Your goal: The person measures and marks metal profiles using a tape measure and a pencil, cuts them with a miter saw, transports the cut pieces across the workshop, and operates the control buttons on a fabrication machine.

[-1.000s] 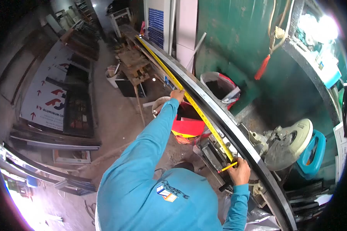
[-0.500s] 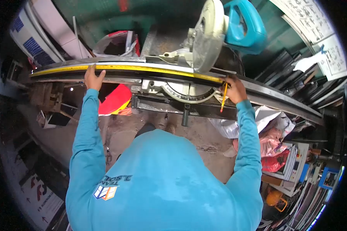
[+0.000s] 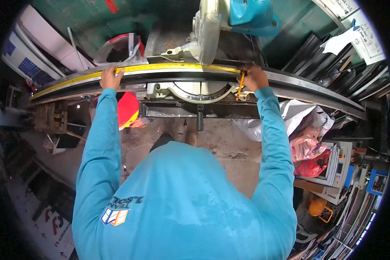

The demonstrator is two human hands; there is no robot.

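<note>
Okay, I've got the yellow tape measure laid along the long metal bar, which seems to rest across the miter saw's base. Left hand on the tape, thumb apart from fingers; can't tell if it grips or just presses. Right hand by the tape's right end, pinching a pencil; can't tell if it holds tape too. I'd keep the tape flat, parallel to the bar's edge, even light pressure. Saw guard right behind. Room: brownish floor, green wall, crinkled plastic bags, dark strips leaning at right.
</note>
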